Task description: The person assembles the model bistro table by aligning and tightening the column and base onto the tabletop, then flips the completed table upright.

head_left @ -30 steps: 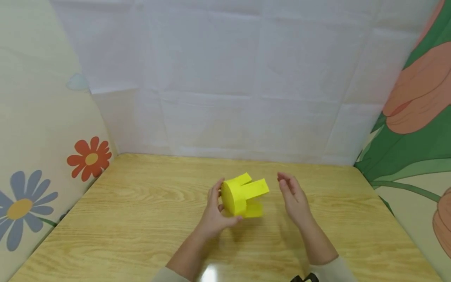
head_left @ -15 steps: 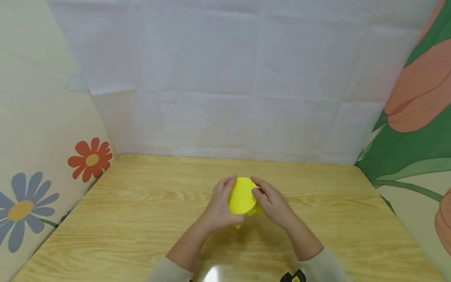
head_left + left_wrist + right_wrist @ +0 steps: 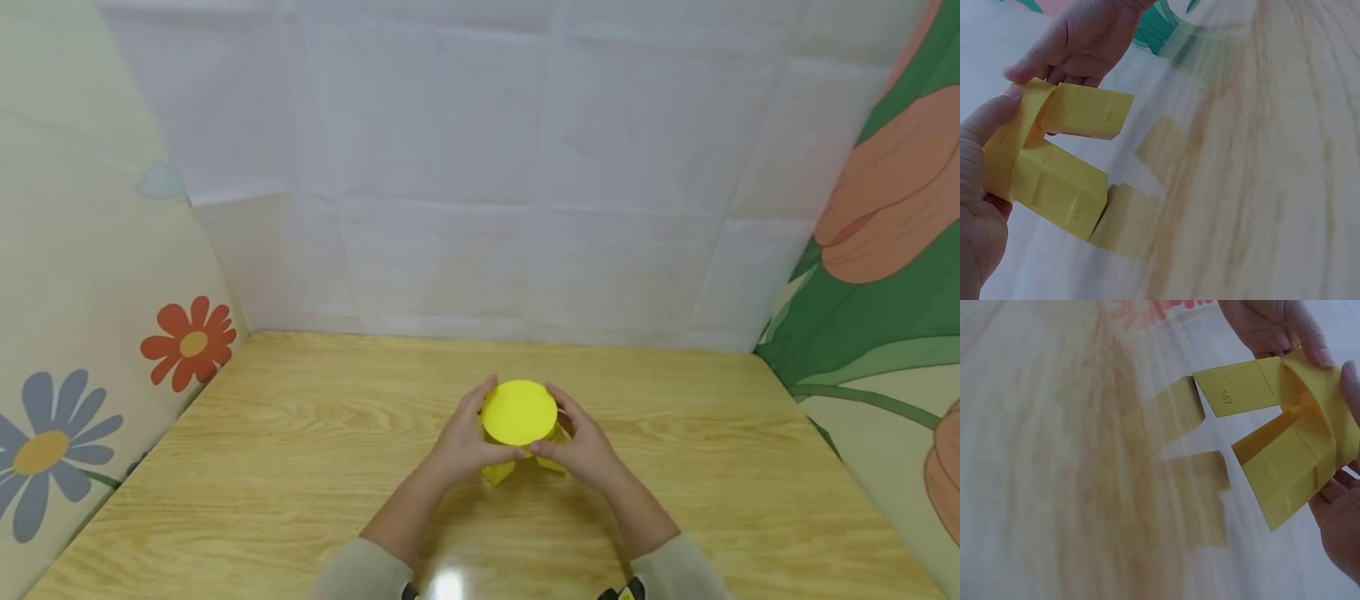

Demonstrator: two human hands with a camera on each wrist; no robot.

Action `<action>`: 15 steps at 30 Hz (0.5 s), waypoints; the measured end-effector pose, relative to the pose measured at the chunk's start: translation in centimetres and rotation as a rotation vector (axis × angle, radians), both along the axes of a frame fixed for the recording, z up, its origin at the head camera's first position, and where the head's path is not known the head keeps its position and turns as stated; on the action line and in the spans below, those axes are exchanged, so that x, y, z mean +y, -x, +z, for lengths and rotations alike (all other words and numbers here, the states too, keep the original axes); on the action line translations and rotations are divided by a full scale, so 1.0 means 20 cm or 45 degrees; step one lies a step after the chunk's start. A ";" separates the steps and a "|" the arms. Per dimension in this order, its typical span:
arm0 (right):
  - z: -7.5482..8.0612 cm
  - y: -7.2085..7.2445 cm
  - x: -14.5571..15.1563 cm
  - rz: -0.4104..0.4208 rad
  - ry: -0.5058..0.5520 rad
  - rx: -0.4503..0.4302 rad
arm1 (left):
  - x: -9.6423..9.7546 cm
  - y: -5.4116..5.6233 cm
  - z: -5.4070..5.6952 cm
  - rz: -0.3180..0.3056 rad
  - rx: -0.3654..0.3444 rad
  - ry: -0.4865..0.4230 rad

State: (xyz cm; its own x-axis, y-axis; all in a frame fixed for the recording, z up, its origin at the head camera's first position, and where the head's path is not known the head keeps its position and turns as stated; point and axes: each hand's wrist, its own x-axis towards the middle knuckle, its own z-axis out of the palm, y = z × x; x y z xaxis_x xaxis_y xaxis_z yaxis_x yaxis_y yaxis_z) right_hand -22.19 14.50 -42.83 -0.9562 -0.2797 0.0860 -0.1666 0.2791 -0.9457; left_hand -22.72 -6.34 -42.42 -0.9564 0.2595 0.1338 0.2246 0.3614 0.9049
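Between both hands is a yellow paper stool-shaped model (image 3: 519,412), with a flat round top and several box-like legs pointing down. My left hand (image 3: 467,442) grips the left side of its round top, thumb along the near edge. On the opposite side my right hand (image 3: 581,446) grips the rim, its thumb close to the left one. One leg (image 3: 1066,187) in the left wrist view bears the number 148; another leg (image 3: 1241,387) in the right wrist view reads 147. The leg ends are at or just above the tabletop; I cannot tell whether all touch.
A glossy wood-grain table (image 3: 300,467) lies beneath and reflects the legs. Behind it hangs a creased white cloth (image 3: 450,250). Flower-printed panels stand at the left (image 3: 90,250) and right (image 3: 885,333). Small black pieces (image 3: 626,590) show at the sleeves.
The model has turned from lying sideways in the left hand, legs pointing right, to round top up. The right hand has come in from the right and now grips its rim.
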 end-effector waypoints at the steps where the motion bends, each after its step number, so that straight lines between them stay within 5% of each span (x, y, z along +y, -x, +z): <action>1: -0.01 0.00 0.00 -0.008 0.013 -0.017 | 0.00 0.00 -0.01 0.000 -0.018 -0.015; 15: -0.03 0.09 0.02 0.004 0.112 -0.100 | 0.00 0.08 -0.05 -0.025 -0.111 -0.221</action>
State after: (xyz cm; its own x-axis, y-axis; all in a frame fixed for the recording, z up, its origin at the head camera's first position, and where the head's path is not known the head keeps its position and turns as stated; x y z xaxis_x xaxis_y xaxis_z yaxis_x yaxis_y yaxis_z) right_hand -24.01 14.93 -43.47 -0.9600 -0.2777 0.0355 -0.0922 0.1941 -0.9766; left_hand -24.40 -6.26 -43.34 -0.9613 0.2587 0.0950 0.1482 0.1947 0.9696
